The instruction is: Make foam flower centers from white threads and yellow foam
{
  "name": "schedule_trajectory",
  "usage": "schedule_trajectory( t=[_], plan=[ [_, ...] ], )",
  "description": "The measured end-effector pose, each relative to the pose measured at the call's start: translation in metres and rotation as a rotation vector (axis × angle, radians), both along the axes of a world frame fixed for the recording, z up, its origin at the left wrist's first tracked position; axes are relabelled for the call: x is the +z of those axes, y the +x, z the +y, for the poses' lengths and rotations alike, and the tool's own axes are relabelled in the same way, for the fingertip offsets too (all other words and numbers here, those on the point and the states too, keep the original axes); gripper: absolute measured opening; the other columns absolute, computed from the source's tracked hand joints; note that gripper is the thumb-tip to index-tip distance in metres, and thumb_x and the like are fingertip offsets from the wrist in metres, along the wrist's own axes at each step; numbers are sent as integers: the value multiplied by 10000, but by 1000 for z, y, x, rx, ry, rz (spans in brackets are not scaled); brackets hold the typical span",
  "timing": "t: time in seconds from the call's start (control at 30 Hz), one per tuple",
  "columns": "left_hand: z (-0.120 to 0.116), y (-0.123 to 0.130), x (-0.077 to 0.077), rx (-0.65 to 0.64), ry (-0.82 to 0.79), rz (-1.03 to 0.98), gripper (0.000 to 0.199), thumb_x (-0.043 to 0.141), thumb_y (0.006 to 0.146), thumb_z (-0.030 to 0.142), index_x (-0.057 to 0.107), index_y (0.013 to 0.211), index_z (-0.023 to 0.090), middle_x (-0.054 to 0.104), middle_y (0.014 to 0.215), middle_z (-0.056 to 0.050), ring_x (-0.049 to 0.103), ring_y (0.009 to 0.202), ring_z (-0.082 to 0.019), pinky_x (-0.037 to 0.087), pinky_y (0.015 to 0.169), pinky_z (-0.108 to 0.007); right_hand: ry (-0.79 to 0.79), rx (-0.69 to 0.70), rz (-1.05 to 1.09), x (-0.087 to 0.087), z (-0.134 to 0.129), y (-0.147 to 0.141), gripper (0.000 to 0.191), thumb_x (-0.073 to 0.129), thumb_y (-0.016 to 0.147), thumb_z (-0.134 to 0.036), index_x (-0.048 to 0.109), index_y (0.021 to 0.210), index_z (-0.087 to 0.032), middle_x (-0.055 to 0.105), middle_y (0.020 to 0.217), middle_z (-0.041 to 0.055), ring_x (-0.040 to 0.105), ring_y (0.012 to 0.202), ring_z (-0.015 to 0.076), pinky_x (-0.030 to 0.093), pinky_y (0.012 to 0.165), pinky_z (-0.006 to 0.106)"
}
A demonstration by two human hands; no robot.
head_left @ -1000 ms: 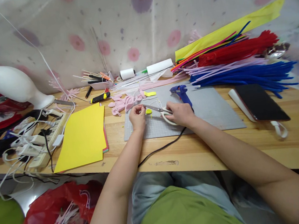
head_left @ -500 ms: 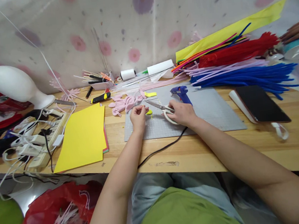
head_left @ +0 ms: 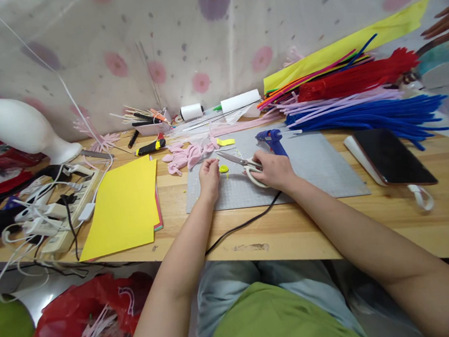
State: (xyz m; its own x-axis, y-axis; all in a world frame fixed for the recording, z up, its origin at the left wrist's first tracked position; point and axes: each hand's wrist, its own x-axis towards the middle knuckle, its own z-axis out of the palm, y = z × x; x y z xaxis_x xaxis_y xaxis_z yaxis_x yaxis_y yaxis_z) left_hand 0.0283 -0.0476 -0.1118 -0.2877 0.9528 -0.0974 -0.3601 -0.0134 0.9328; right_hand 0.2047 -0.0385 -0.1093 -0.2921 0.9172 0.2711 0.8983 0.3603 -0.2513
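Note:
My right hand [head_left: 272, 168] grips a pair of scissors [head_left: 239, 160] by its white handles, blades pointing left over the grey cutting mat [head_left: 312, 176]. Left of the blades, my left hand [head_left: 209, 178] is closed in a pinch; whatever sits between its fingertips is too small to name. A small round yellow piece [head_left: 223, 168] lies on the mat just right of my left fingers. Beyond them is a short yellow strip [head_left: 225, 142], beside pink fuzzy shapes [head_left: 186, 156]. The blue glue gun [head_left: 271, 140] rests behind my right hand.
Yellow sheets [head_left: 121, 210] lie to the left, near a power strip [head_left: 69, 210] tangled with cables. Blue pipe cleaners [head_left: 366, 115] and red ones [head_left: 359, 78] are piled at the back right, above a dark tablet [head_left: 394, 156]. Another person's hand [head_left: 446, 22] shows at the far right.
My left hand has shifted slightly right and its fingers have turned upward. The round yellow piece shows more fully. The other person's hand has lifted. My right hand and scissors stay put.

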Motion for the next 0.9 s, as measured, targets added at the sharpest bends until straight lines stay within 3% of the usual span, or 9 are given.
schedule_trajectory(
  t=[0.2, 0.6, 0.9],
  plan=[
    [0, -1, 0, -17, -6, -13, 233, 638, 681, 319, 461, 733, 176, 254, 449, 109, 208, 363, -16, 169, 334, -150, 48, 65, -27, -2, -2, 1, 354, 513, 747, -515, 564, 881, -191, 641, 780, 66, 546, 739, 199, 242, 552, 273],
    [-4, 2, 4, -38, -32, -48, 133, 588, 694, 209, 492, 761, 146, 258, 461, 112, 190, 357, 1, 113, 352, -146, 129, 55, -34, 0, -2, 2, 300, 518, 758, -463, 558, 854, -182, 637, 788, 75, 549, 733, 198, 242, 551, 275],
    [-1, 0, -1, -7, -47, -71, 162, 610, 688, 219, 469, 728, 152, 233, 463, 114, 182, 354, 4, 93, 358, -153, 68, 112, -131, 2, -2, 7, 246, 537, 761, -402, 573, 871, -186, 642, 782, 65, 558, 734, 195, 228, 542, 276]
  ],
)
